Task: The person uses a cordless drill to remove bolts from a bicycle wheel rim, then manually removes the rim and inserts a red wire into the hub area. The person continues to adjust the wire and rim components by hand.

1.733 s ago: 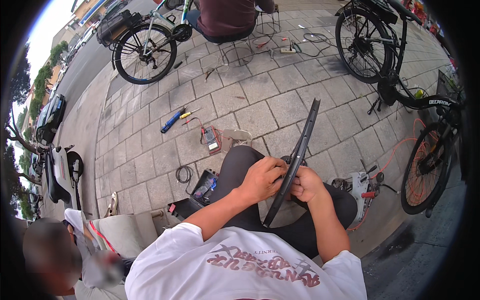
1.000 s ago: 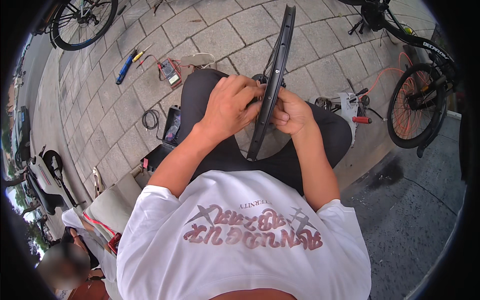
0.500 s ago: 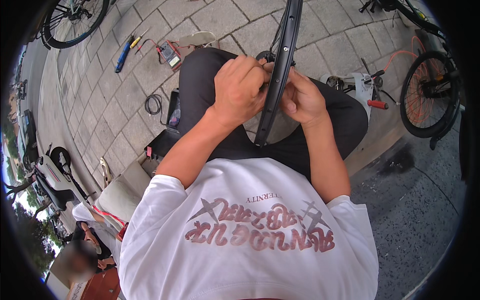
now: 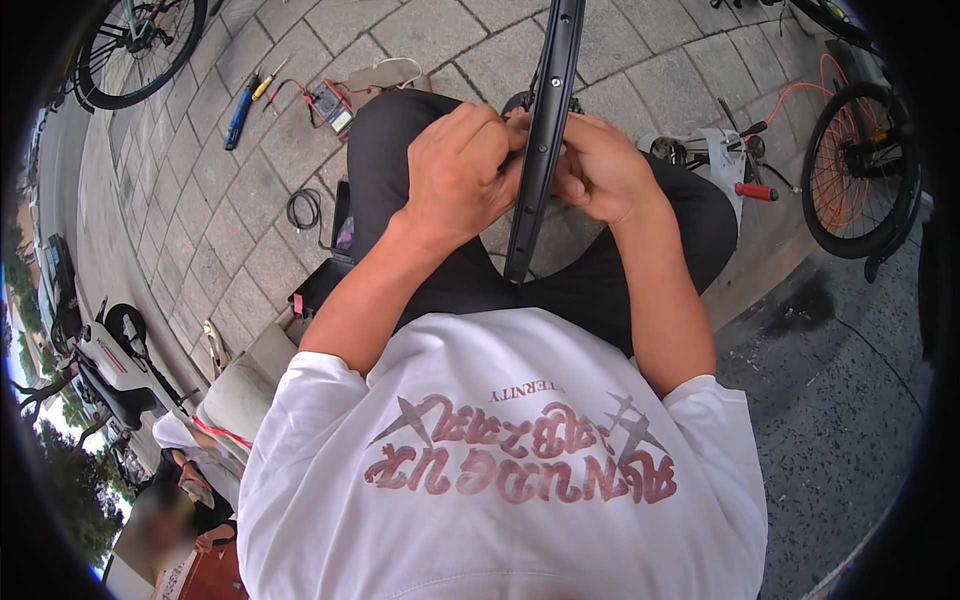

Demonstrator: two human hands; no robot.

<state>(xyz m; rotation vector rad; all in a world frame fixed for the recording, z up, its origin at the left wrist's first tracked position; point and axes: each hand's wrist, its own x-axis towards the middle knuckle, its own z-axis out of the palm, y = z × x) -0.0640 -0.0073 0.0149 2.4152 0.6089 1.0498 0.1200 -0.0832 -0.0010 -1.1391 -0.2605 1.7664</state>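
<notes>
A black bicycle wheel rim stands edge-on between my legs, its row of spoke holes facing up at me. On its left side is my left hand, fingers curled in close against the rim. Across from it, my right hand has thumb and fingers bent together beside the rim. Both hands are closed, but the rim and the fingers hide what they hold. Part of the dark wheel hub shows beyond the hands.
A multimeter with leads, a blue-handled tool and a yellow screwdriver lie on the paving at left. A coiled black cable is nearer. At right are a red-handled tool and another wheel. A person sits at lower left.
The rim and both hands appear slightly further left and the rim stands a little more upright. The surroundings have shifted slightly too. Both hands keep their closed pose beside the rim.
</notes>
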